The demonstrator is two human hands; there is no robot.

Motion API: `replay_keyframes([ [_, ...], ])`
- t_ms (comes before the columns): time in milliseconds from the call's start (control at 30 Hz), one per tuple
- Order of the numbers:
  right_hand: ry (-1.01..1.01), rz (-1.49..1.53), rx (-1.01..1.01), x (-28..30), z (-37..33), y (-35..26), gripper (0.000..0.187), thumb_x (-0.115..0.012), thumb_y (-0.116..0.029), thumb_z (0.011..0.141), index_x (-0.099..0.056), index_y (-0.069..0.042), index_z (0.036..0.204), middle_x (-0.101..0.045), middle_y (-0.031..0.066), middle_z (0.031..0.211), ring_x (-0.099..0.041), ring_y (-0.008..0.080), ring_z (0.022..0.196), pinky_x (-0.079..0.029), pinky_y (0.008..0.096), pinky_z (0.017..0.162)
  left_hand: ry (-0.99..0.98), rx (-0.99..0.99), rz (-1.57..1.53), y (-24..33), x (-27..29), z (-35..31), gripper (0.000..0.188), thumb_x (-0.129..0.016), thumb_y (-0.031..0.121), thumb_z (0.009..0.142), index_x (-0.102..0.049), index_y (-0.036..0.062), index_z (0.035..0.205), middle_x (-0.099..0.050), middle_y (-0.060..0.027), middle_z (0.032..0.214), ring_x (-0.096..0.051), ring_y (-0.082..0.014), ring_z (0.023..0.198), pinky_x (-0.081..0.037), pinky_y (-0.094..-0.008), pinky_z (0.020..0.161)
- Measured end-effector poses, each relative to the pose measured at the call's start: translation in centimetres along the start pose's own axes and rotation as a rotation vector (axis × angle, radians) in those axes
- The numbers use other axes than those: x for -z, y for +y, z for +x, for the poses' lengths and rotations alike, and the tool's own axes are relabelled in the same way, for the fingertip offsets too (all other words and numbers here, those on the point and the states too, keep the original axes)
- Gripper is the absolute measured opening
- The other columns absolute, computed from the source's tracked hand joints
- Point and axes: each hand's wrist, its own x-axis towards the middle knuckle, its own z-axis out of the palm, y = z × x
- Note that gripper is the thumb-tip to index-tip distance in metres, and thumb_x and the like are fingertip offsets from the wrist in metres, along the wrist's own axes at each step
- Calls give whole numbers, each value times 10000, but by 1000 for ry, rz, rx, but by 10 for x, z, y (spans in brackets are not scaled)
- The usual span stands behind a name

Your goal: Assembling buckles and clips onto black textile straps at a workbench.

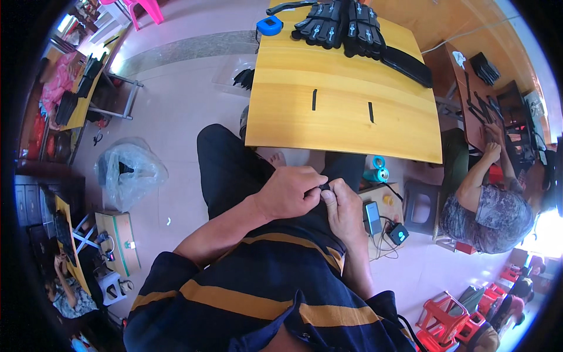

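In front of my lap, my left hand (288, 192) and my right hand (343, 210) meet with fingers closed. Between the fingertips they pinch a small black piece (325, 186), mostly hidden, so its exact kind does not show. Beyond them stands a yellow wooden table (281, 114). Two short black strips, a left one (314, 100) and a right one (370, 112), lie apart on its near half. Farther back rest bundles of black straps with pale labels (319, 26), a long black strap bundle (407, 66) and a blue round-cornered device (270, 25).
Right of my legs, a low stand (387, 205) carries a phone (372, 218), a black box with cables (397, 234) and a teal can-shaped container (381, 174). A co-worker (489, 211) sits at the right table. Clear plastic bag (129, 173) and carton (117, 243) are at left.
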Motion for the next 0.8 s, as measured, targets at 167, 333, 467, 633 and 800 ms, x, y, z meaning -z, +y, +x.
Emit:
replay_keyframes([
  [167, -25, 20, -25, 2, -2, -5, 204, -619, -174, 980, -509, -13, 920, -550, 203, 826, -592, 446, 788, -472, 472, 659, -10, -47, 48, 0, 1, -1, 222, -663, 45, 792, -710, 4, 1006, -670, -127, 798, -674, -300, 701, -548, -383, 611],
  [333, -4, -29, -42, 1, -4, -7, 224, -614, -192, 988, -505, -14, 909, -543, 209, 809, -587, 447, 770, -466, 476, 648, -17, -78, 112, 1, -1, -3, 236, -664, 25, 792, -707, -16, 1021, -695, -138, 820, -691, -287, 692, -567, -358, 607],
  [467, -2, -38, -54, -1, -7, -6, 230, -611, -196, 993, -499, -18, 899, -541, 210, 797, -586, 445, 759, -461, 476, 641, -7, -102, 135, 3, 0, -4, 228, -657, 13, 794, -704, -23, 1015, -695, -133, 815, -695, -274, 681, -571, -343, 589],
  [633, 35, -23, -52, -4, -8, -8, 227, -612, -191, 995, -501, -25, 888, -547, 196, 770, -586, 438, 727, -456, 473, 616, 4, -134, 149, 0, -2, -5, 231, -661, 4, 791, -700, -26, 1017, -698, -131, 818, -696, -264, 671, -574, -335, 576],
  [800, 56, 8, -58, -7, -9, -7, 197, -612, -160, 993, -511, -27, 888, -560, 186, 755, -601, 416, 701, -463, 454, 605, 14, -157, 160, -1, -4, -6, 236, -672, 4, 799, -690, -32, 1031, -704, -131, 825, -702, -255, 676, -576, -333, 576],
])
